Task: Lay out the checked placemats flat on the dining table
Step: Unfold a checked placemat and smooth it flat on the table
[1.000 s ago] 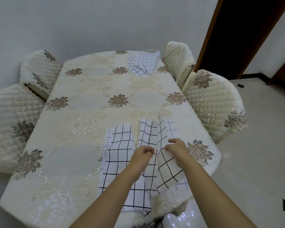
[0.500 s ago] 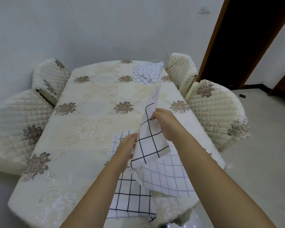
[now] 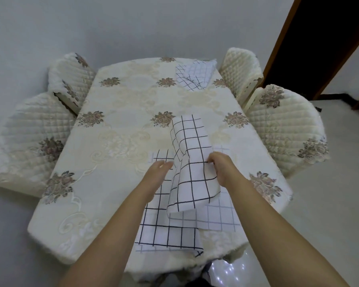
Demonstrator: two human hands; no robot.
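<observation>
The right grip (image 3: 222, 168) is closed on the right edge of a checked placemat (image 3: 190, 162), thumb and curled fingers pinching the cloth. That mat is held up off the desk (image 3: 122, 131). Its upper end curls up over the tablecloth and its lower end droops toward the near edge, so most of the mat lies to the left of the right grip, between the two forearms.

The left grip (image 3: 160, 172) is open, with its fingers stretched out toward the left fold of the raised mat and holding nothing. The fingertips are just beside the cloth, but whether they touch it cannot be told.

Below the left grip a second checked placemat (image 3: 168, 230) lies flat on the desk, reaching to the near edge. A pale-gridded cloth (image 3: 218, 216) lies flat under the raised mat, overlapping the flat one. Whether it is part of the raised mat or a separate one cannot be told.

A folded checked placemat (image 3: 195, 76) sits at the far right corner of the desk, well apart from both grips.

The desk has a cream floral tablecloth. Quilted chairs stand on both sides of it, including one at near left (image 3: 29, 137) and one at near right (image 3: 284, 125).
</observation>
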